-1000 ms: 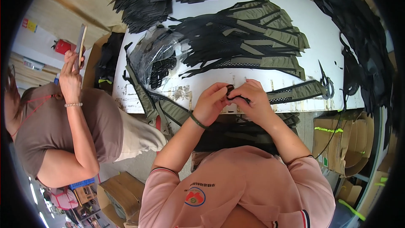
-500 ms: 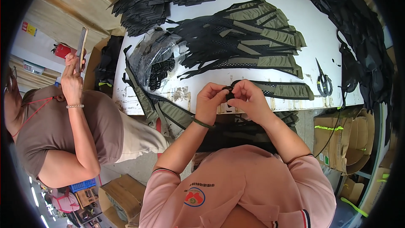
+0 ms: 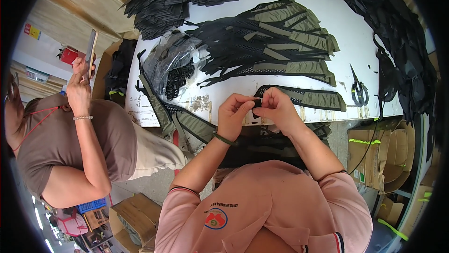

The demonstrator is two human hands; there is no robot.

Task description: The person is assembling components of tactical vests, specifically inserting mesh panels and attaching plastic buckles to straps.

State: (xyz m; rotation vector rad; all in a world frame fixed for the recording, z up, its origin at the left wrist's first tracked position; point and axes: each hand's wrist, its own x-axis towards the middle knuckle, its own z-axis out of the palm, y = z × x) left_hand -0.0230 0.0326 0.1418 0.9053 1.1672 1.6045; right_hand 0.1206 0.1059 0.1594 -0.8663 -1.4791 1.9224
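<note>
Small black piece (image 3: 257,105) sits between the fingertips of your two hands, over the near side of the desk (image 3: 360,33); too little shows to tell its shape. With your fingertips as the clock's centre, a co-worker (image 3: 89,136) at 9 o'clock holds up a phone (image 3: 90,56). Nearer you at 9, an olive strap piece (image 3: 192,125) hangs across the desk's edge, and at 10 lies a clear plastic bag (image 3: 161,56) with black plastic parts (image 3: 179,83). Your left hand (image 3: 232,114) pinches the piece from its 9 o'clock side, thumb and forefinger closed. A fan of mesh straps (image 3: 280,38) spreads at 12. Your right hand (image 3: 280,112) pinches from 3 o'clock, thumb against the piece. From behind those fingers an olive-and-black strap (image 3: 322,100) bows up at 1, then lies toward 3; your hand hides any join. Beyond it at 3 rest scissors (image 3: 359,93), and a black pile (image 3: 397,42) at 2.
</note>
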